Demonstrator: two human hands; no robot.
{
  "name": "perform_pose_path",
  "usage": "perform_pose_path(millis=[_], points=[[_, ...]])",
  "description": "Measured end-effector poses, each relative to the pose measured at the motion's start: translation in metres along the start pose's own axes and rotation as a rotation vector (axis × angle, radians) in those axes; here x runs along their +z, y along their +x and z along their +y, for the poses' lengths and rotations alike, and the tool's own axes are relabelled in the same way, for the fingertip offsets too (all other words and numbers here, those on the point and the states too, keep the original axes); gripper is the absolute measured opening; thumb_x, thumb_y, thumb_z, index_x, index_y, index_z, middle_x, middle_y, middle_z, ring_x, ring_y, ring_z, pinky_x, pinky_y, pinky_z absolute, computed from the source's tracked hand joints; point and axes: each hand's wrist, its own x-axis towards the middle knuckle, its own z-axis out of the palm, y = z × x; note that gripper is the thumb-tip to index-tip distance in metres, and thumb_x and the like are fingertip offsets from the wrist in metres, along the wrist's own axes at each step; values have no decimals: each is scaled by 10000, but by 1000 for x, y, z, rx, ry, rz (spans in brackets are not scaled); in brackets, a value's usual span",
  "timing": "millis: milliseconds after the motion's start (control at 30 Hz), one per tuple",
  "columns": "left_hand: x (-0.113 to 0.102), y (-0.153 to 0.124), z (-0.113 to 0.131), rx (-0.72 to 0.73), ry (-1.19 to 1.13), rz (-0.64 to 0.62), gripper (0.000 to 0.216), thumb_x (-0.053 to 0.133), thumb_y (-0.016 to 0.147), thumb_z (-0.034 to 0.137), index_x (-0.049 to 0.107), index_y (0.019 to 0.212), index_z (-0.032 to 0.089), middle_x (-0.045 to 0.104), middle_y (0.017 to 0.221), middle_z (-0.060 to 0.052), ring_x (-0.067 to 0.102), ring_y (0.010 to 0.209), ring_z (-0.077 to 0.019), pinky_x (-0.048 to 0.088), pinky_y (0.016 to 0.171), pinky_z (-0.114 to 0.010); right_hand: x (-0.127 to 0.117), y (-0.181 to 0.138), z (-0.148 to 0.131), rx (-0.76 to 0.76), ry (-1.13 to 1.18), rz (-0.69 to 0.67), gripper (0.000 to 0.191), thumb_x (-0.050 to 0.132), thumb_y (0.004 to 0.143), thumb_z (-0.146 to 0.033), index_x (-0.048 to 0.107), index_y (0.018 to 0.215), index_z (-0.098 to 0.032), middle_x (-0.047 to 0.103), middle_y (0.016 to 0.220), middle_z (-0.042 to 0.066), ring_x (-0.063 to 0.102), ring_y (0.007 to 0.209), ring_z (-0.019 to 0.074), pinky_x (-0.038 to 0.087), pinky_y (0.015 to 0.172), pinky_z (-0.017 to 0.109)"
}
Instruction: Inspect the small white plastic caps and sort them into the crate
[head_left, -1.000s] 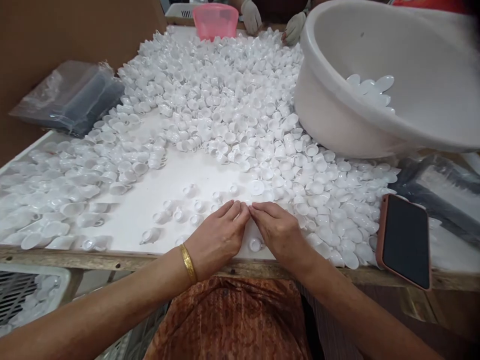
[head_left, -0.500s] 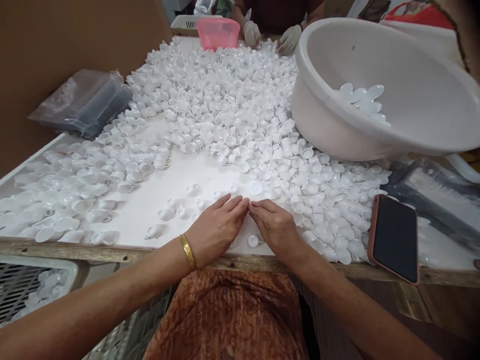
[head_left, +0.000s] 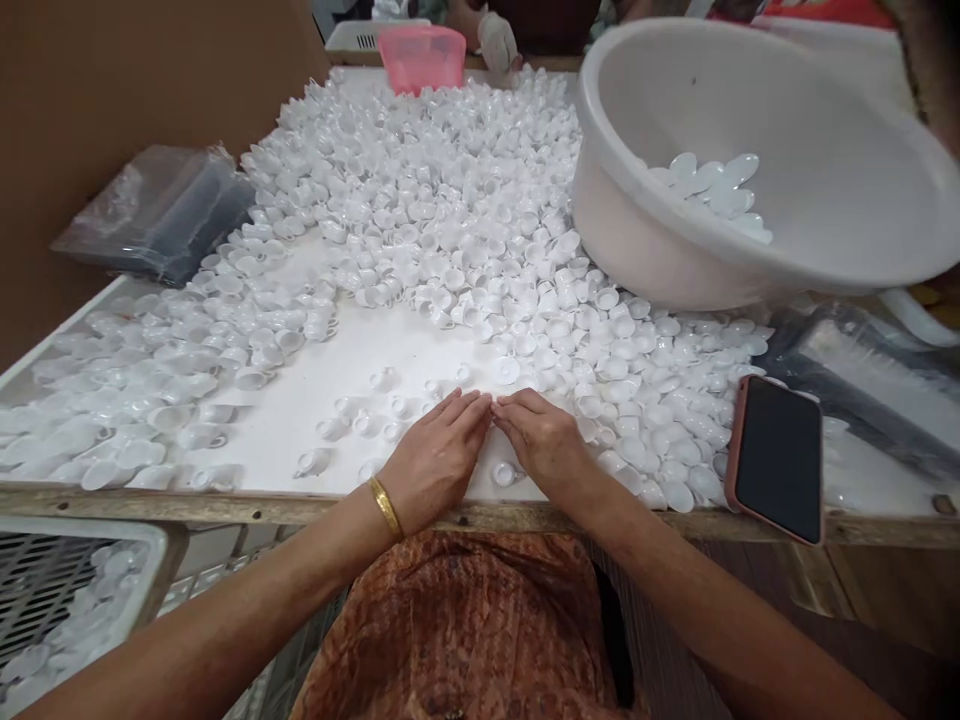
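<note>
My left hand [head_left: 441, 452], with a gold bracelet [head_left: 385, 507] at the wrist, meets my right hand [head_left: 545, 442] fingertip to fingertip over the white tabletop [head_left: 270, 440]. The fingers of both hands are pressed together and curve downward. Whatever lies between or under them is hidden. Just below the gap between the hands sits a tiny white cup [head_left: 505, 474]. Several more loose cups, such as a tipped one [head_left: 311, 461], lie left of my left hand. A heap of small white shallow pieces [head_left: 660, 440] spreads beside my right hand.
A large heap of small white cups [head_left: 405, 190] covers the far table. At right stand a big white basin [head_left: 675, 270] and a phone [head_left: 778, 460]. A pink basket [head_left: 424, 60] is near a co-worker's gloved hand [head_left: 496, 42]. Plastic-wrapped packs [head_left: 161, 215] lie left.
Both hands stay joined at nearly the same spot. The whole view has shifted slightly. One of the co-worker's gloved hands is no longer visible.
</note>
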Motion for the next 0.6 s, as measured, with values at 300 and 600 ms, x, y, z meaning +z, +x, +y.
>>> perform_pose_path(millis=[300,600], points=[[0,-1,-4,-132,-8,150,209,425,883,195,609,949,121,649,950,-101,596,843,-194,514,734,-334,-6,6,-9,17,150,151,245,434,870,-125,604,1042,-165,631,974,81,586,927,172,490,829,325],[-14,3,-2,-443,-376,401,163,505,834,194,665,833,158,698,837,-53,641,759,-147,499,702,-264,-4,2,-17,31,396,51,398,529,836,-208,480,1231,-198,558,1128,87,613,853,142,533,800,314]])
